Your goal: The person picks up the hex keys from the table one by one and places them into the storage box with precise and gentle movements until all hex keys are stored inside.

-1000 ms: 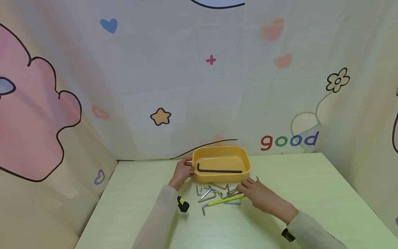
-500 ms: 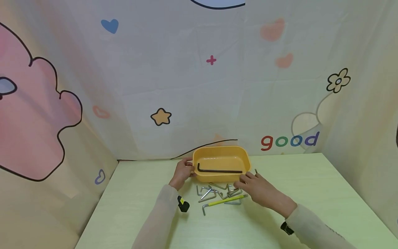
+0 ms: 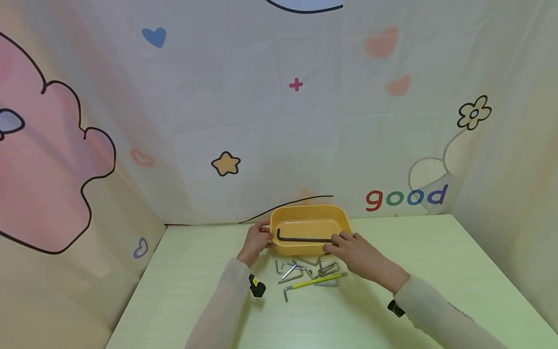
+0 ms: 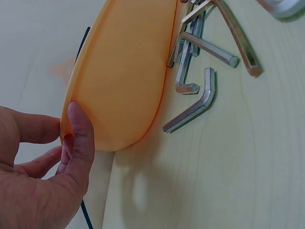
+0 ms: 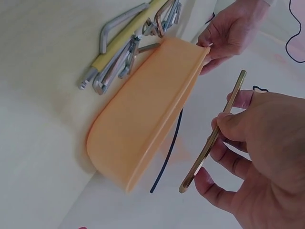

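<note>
At the back of the table, a yellow plastic tray [image 3: 301, 250] has a long black hex key [image 3: 301, 239] lying inside it. My left hand [image 3: 254, 246] pinches the tray's left rim between thumb and fingers; the left wrist view shows this grip [image 4: 71, 157] closely. Over the tray's front right corner, my right hand [image 3: 364, 256] holds a brass-coloured hex key [image 5: 205, 151] by thumb and fingertips, clear of the tray wall. In front of the tray lies a loose pile of silver hex keys [image 3: 298, 277], along with one in a yellow-green sleeve [image 3: 316, 280].
A pale wooden table [image 3: 174, 300] carries everything. Directly behind the tray hangs a printed cloth [image 3: 279, 145], with further cloth at both sides. A dark band [image 3: 257, 287] is on the left wrist, another [image 3: 395, 308] on the right.
My right hand has risen from the pile, moving away and slightly left to the tray's front right corner with the hex key. The left hand and the tray have stayed put.
</note>
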{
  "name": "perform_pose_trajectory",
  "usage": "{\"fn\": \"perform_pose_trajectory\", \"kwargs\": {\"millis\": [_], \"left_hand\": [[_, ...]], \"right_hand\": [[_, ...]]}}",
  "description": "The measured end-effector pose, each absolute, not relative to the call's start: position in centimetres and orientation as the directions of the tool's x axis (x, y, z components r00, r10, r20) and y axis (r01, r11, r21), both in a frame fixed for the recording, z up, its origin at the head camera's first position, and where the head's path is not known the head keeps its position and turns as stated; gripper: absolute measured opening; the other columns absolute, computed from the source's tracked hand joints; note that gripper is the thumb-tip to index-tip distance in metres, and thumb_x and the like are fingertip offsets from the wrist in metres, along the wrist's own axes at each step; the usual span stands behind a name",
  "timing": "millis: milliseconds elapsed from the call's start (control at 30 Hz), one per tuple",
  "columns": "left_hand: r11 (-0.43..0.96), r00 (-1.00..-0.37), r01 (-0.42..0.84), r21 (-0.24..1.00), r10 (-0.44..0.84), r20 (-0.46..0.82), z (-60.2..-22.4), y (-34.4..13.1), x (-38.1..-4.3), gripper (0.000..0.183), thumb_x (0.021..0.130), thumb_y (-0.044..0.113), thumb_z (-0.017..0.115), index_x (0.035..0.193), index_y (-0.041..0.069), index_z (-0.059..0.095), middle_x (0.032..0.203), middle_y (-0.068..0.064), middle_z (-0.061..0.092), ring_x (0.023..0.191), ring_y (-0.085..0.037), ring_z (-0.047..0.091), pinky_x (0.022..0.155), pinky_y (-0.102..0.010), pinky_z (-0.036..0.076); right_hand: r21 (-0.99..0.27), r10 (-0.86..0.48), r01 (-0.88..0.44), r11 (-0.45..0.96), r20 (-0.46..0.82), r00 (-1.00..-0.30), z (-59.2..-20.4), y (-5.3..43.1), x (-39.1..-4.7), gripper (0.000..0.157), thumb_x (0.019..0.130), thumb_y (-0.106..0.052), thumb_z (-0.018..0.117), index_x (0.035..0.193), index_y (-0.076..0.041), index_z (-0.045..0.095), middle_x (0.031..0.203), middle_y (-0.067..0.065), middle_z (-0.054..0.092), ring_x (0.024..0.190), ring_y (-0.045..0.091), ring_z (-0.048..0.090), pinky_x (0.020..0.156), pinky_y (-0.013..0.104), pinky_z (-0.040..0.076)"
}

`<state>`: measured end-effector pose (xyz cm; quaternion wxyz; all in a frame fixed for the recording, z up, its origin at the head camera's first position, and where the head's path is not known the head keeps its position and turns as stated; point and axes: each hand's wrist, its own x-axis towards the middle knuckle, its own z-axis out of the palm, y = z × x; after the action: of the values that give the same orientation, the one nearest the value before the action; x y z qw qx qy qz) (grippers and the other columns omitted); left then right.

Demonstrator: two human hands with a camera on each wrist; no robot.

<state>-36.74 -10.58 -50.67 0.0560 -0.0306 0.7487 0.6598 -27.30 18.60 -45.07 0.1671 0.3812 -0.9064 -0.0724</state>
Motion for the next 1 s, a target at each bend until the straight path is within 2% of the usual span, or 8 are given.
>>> {"fn": "perform_pose_trajectory", "kwargs": {"millis": [200,433,800,1000], "left_hand": [[0.127,-0.991,-0.126,0.984,0.025,-0.130,-50.7,-10.7,-36.8,0.051,0.089,-0.005,0.055,0.140,0.001,0.048,0.104,-0.010,0.050,0.079,-0.017,0.058,0.066,-0.026,0.061],[0.126,-0.992,-0.118,0.985,0.031,-0.123,-50.6,-10.6,-36.7,0.050,0.090,-0.005,0.055,0.139,0.001,0.049,0.103,-0.009,0.049,0.078,-0.018,0.058,0.070,-0.030,0.062],[0.125,-0.993,-0.115,0.985,0.019,-0.119,-50.7,-10.6,-36.7,0.051,0.088,-0.006,0.054,0.139,0.000,0.049,0.101,-0.008,0.048,0.077,-0.018,0.057,0.065,-0.026,0.061],[0.131,-0.993,-0.116,0.985,0.009,-0.119,-50.7,-10.5,-36.7,0.051,0.088,-0.007,0.055,0.139,0.000,0.049,0.100,-0.008,0.047,0.076,-0.017,0.056,0.066,-0.027,0.061]], "right_hand": [[0.269,-0.712,-0.660,0.702,0.249,-0.656,-44.1,17.9,-28.4,0.036,0.085,-0.008,0.073,0.114,-0.024,0.058,0.093,-0.002,0.053,0.085,0.017,0.048,0.062,0.025,0.041],[0.237,-0.692,-0.651,0.721,0.223,-0.686,-43.4,17.1,-29.5,0.036,0.087,-0.006,0.071,0.115,-0.024,0.057,0.096,0.000,0.055,0.087,0.019,0.049,0.064,0.026,0.041],[0.197,-0.689,-0.660,0.725,0.225,-0.689,-42.7,15.6,-31.0,0.040,0.089,0.003,0.065,0.118,-0.023,0.058,0.098,0.001,0.056,0.089,0.020,0.052,0.070,0.030,0.047],[0.153,-0.683,-0.666,0.730,0.207,-0.700,-42.9,15.2,-32.0,0.039,0.090,0.002,0.064,0.120,-0.023,0.058,0.097,0.001,0.055,0.088,0.019,0.050,0.070,0.030,0.044]]}}
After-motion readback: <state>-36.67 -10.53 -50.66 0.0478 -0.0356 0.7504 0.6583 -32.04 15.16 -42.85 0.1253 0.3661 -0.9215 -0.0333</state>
